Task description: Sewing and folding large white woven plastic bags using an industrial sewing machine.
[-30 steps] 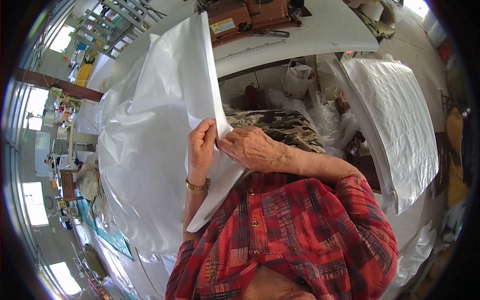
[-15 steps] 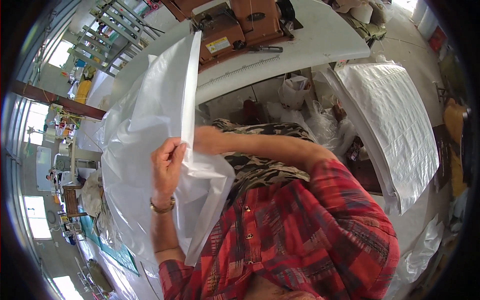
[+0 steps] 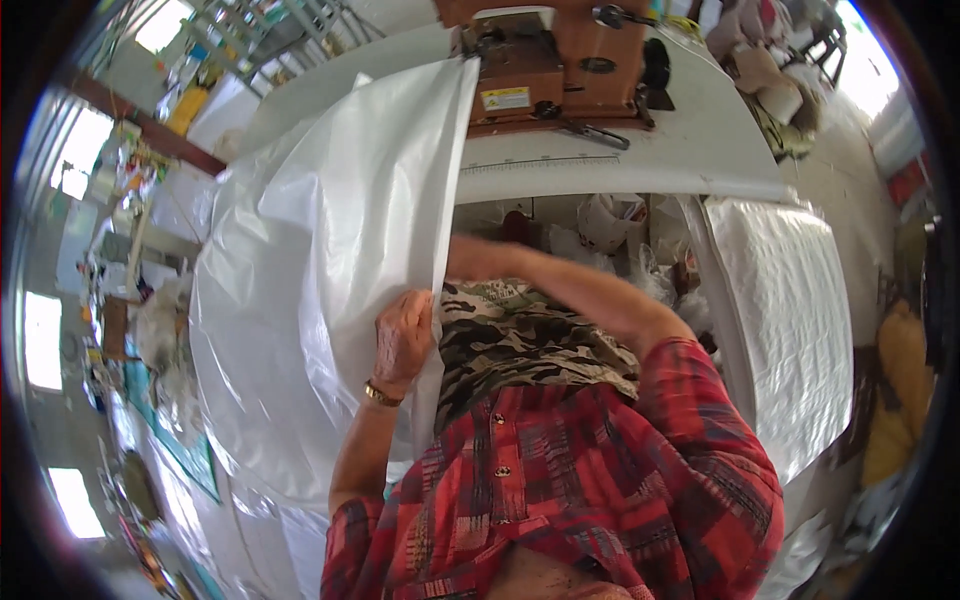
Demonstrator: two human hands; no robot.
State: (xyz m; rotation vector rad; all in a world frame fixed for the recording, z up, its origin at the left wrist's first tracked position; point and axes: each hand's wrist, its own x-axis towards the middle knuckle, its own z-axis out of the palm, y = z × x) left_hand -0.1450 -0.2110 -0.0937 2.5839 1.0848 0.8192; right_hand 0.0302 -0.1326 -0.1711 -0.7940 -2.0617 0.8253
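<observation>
A large translucent white plastic sheet (image 3: 270, 270) drapes off the left of the table, and its folded edge runs from the brown sewing machine (image 3: 520, 85) down toward my lap. My left hand (image 3: 405, 330), wearing a gold watch at the wrist, is closed on that edge with the fingers bent. Slightly farther up, my right hand (image 3: 482, 259) is against the same edge; it is blurred, and its fingers are hidden by the sheet.
On the grey tabletop (image 3: 690, 150) lie a dark clipper-like tool (image 3: 598, 136) and printed ruler marks. A stack of folded white sheets (image 3: 790, 320) stands at the right. Beneath the table sits a white bag (image 3: 610, 220) among clear plastic.
The view has shifted, so the machine and stack appear moved. The sheet's edge is straighter, its lower corner no longer folds across my lap, and my left hand still grips it.
</observation>
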